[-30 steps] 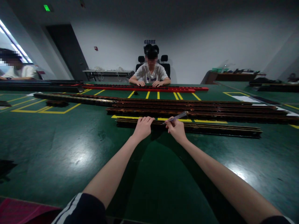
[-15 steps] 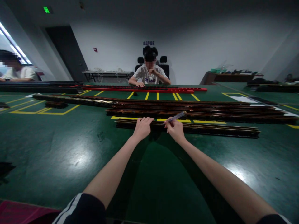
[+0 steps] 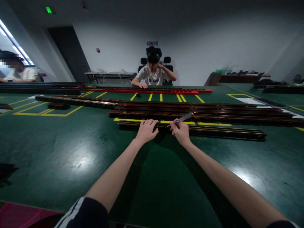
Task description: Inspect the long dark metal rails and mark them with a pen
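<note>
Two bare hands reach over one green table [image 3: 83,139]. The left hand [image 3: 146,131] lies over one long dark strip [image 3: 225,130], its fingers loosely spread and bent across the top, its thumb held apart. The right hand [image 3: 181,132] pinches one pen-like tool [image 3: 186,117] between thumb and fingers; the clear handle slants up to the right, and the thin tip points down at the strip, just beside the left hand. Whether the tip touches is too small to tell.

The strip lies lengthwise across the table, directly ahead of the person. Just beyond it is one group of long strips [image 3: 201,109], packed too closely to count. Between the two, three yellow bars [image 3: 215,124] show on the tabletop. Farther back lie red strips [image 3: 204,91], at least two.

Two other people are in view: one seated opposite [image 3: 153,76], with one hand on the table side and one raised to the head, and one at the far left [image 3: 23,74]. Behind them are one dark door [image 3: 68,52] and one green sign [image 3: 49,10].
</note>
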Demonstrator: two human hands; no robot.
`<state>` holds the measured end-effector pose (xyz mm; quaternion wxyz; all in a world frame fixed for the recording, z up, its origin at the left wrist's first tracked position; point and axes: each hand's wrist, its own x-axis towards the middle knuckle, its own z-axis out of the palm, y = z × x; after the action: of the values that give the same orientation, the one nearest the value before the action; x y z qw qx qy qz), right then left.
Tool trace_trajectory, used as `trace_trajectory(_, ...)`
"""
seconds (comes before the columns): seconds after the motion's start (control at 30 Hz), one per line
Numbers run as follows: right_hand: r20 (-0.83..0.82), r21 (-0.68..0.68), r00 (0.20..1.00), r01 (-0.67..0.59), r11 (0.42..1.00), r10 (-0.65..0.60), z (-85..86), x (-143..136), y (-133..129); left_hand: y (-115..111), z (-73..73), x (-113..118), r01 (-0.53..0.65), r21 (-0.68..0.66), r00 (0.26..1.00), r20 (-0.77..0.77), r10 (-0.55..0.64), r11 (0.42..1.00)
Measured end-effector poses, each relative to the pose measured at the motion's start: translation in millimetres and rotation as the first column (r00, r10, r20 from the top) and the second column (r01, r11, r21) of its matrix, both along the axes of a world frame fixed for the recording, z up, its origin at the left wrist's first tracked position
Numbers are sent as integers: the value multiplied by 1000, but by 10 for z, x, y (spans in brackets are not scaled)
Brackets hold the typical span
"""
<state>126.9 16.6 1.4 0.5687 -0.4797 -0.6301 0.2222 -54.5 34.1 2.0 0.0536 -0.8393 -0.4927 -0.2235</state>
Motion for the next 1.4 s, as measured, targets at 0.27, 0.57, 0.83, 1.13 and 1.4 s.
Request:
trace_trajectory(0.27,-1,9,1000,27,1000,-27,-13,1,16,10,-16,-6,-4,51,999,-43,6,999)
trace_trajectory(0.57,-63,12,996,68,998,-67,-7,0,-13,-12,7,6,-9,20,999,-36,10,1000)
trace_trajectory(0.83,-69,10,994,87,996,-86,-6,11,-11,0,2,2,0,13,1000,-28,0,1000)
trace_trajectory(1.13,-42,-17,995,85,996,-85,-19,22,13,12,-22,-4,4,46,999,-37,-2,999)
trace_trajectory(1.4,-47,-10,996,81,997,-82,-17,16,8,7,-12,-2,1,31,999,-40,1,1000)
